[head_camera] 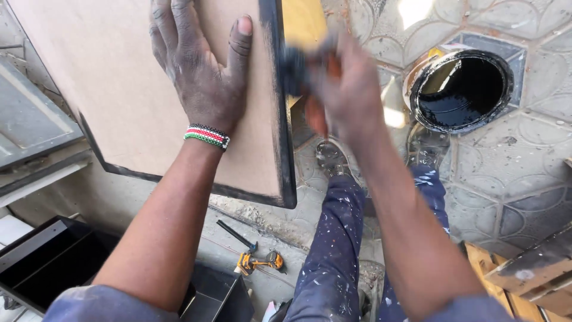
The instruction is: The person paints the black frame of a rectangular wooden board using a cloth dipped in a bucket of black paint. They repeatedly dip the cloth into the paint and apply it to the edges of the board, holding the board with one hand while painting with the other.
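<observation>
My left hand (202, 65) lies flat, fingers spread, on a tan wooden board (113, 89) whose edges are painted black. A beaded wristband (207, 136) circles that wrist. My right hand (342, 89) is blurred beside the board's right edge and is closed on a dark paint-stained sponge or rag (296, 68). The board's black right edge (280, 119) runs just left of that hand.
An open can of black paint (462, 89) stands on the patterned paving at upper right. My paint-spattered trousers (333, 250) and shoes are below. A yellow power tool (259, 261) lies on the ground. Black-painted box pieces (53, 262) sit lower left, wooden planks (530, 274) lower right.
</observation>
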